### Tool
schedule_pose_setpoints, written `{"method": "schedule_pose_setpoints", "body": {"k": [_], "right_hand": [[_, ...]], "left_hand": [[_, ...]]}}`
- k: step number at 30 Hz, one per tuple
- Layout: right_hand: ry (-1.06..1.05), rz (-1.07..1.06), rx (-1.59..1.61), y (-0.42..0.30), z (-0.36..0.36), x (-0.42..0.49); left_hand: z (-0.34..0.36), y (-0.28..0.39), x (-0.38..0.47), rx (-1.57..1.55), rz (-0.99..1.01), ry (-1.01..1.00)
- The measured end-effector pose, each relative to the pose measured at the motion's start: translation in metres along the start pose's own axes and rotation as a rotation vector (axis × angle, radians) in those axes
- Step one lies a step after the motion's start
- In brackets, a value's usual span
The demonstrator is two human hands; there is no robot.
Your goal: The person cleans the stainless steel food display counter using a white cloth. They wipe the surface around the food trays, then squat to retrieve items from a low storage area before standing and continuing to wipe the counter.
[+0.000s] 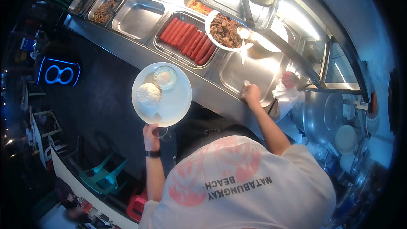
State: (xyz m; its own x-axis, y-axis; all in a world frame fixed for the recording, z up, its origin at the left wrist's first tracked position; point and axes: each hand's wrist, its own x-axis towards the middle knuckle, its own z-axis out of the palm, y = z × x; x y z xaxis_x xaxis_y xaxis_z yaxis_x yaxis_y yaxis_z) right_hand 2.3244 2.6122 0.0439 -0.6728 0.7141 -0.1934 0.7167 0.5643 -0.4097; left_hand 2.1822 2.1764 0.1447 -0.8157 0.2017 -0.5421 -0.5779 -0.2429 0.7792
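Observation:
My left hand (152, 136) grips the lower rim of a white plate (175, 108), thumb on top. On the plate lie a mound of white rice (148, 94) and a fried egg (165, 78), side by side. My right hand (251, 94) rests at the near edge of a shallow steel tray (233, 70), its fingers closed around something small and whitish, perhaps crumpled plastic or tissue. Beyond the plate, red sausages (189, 41) lie in a row in a wire-lined steel pan. A white bowl of cooked meat pieces (224, 31) stands behind the tray, and a light-coloured spoon (243, 43) leans at its rim.
A steel and glass frame (295, 57) arches over the counter, holding a tray with tongs or a utensil (246, 6). Plastic bags (286, 92) lie right of my right hand, near large metal pots (324, 117). A lit speaker (59, 73) and a green chair (103, 178) stand at left.

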Motion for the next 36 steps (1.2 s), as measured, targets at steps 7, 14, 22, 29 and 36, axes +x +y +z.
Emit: {"method": "schedule_pose_setpoints", "body": {"k": [7,14,22,29,36], "right_hand": [[-0.026,-0.071,0.432,-0.05,0.024,0.05],[0.108,0.022,0.283,0.032,-0.02,0.083],[0.147,-0.293,0.222,-0.07,0.037,0.058],[-0.173,-0.219,0.358,-0.08,0.029,0.048],[-0.803,-0.144,0.748,-0.054,-0.009,0.064]], "left_hand": [[0.014,0.018,0.003,-0.008,0.034,-0.012],[0.015,0.021,-0.006,-0.044,0.014,0.007],[0.023,0.026,-0.005,0.008,0.018,-0.006],[0.035,0.032,-0.005,0.039,-0.003,-0.03],[0.037,0.033,0.005,0.061,-0.015,-0.087]]}}
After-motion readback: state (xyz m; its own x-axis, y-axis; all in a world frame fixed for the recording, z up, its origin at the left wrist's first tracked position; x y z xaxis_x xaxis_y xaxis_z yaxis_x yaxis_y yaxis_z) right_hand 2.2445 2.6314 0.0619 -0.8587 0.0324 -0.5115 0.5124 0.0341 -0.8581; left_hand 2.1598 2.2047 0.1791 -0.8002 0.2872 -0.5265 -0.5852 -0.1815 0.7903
